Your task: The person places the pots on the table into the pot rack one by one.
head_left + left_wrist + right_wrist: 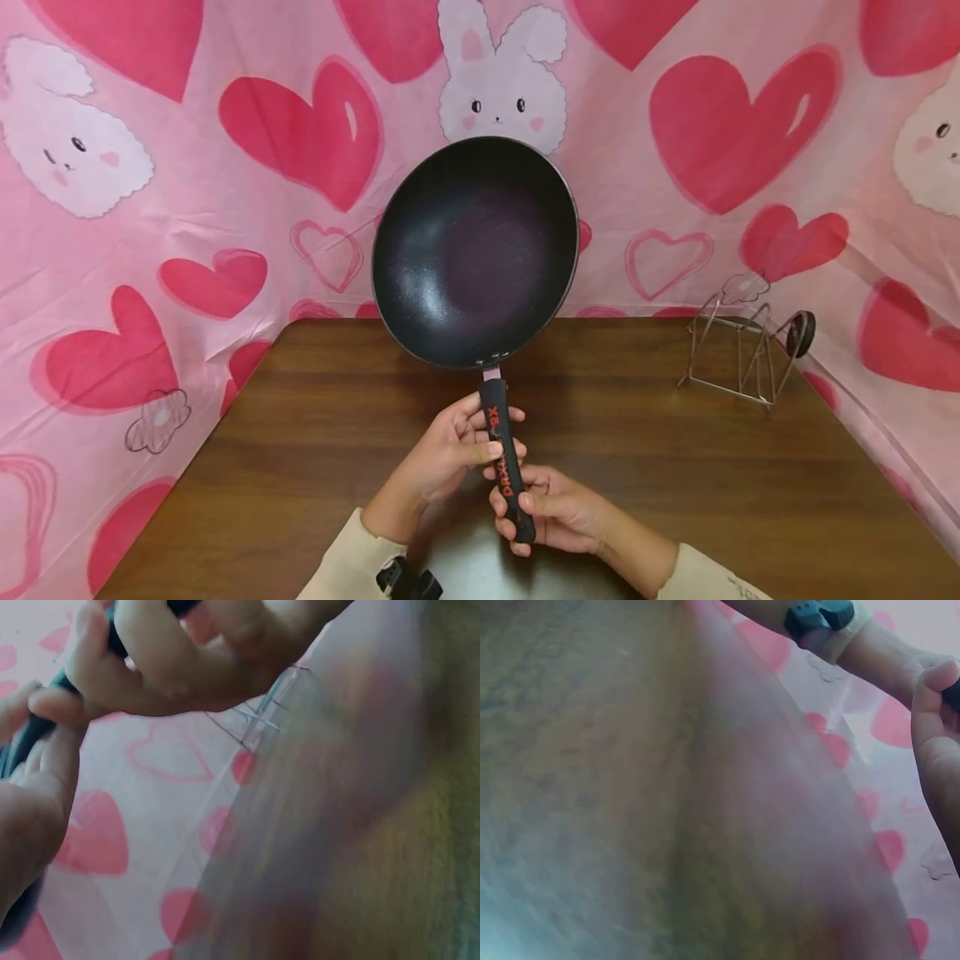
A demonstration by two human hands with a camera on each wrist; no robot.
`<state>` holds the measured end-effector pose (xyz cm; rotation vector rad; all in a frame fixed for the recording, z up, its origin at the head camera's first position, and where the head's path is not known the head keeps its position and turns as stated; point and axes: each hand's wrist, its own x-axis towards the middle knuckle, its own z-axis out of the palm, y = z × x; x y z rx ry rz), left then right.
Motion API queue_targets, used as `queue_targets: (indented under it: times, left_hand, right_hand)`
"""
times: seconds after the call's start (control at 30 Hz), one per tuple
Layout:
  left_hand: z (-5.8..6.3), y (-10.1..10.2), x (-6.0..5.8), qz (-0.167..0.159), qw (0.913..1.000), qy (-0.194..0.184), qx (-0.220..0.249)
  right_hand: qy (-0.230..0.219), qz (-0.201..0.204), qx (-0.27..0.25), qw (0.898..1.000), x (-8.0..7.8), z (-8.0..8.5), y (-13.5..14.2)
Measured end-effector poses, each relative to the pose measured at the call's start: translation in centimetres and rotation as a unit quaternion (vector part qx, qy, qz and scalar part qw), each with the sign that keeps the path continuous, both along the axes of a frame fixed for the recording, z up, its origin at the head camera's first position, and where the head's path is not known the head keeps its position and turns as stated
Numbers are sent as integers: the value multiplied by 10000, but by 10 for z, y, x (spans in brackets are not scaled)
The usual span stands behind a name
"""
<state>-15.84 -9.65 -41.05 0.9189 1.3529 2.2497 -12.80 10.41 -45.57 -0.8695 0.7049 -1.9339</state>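
A black frying pan [480, 250] is held up above the table, its dark inside facing the head camera and its handle slanting down. Around the upper part of the black handle, which carries red lettering, my left hand [450, 450] curls with the thumb on top. Lower down, near the handle's end, my right hand [558, 508] grips it too. In the left wrist view, fingers [172, 660] wrap a dark length of the handle. Only a bit of the handle shows at the right wrist view's edge, beside a hand [937, 742].
On the table's far right stands a wire rack [738, 358] with a round black piece [801, 333] at its side. The brown wooden table [300, 467] reaches back to a pink cloth backdrop [600, 208] with hearts and rabbits.
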Motion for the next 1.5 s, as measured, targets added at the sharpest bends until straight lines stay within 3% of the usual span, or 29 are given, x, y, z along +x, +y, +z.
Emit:
queue_targets:
  times: [0.2,0.47,0.77,0.93,1.03,1.23,1.5]
  left_hand:
    - [4,14,-3,691,9957,-384,-489]
    - [4,23,-5,902,9934,-373,-601]
    - [8,31,2,857,9956,-332,-164]
    - [8,36,1,1241,9906,-99,-557]
    - [7,38,1,1483,9853,6,-846]
    - [7,48,-4,1341,9861,-22,-983]
    - [13,65,-12,884,9886,-442,-1136]
  right_hand:
    - [309,-669,241,9970,-6,10,15]
    - [726,-1438,938,9825,-5,9,30]
    - [1468,-2092,1014,9615,-1,5,29]
    - [1832,-2519,1201,9426,4,0,30]
    - [1862,-2670,1305,9365,7,-1,30]
    - [1771,-2964,1494,9265,13,-1,35]
    - [1697,-3628,2100,8919,18,1,46]
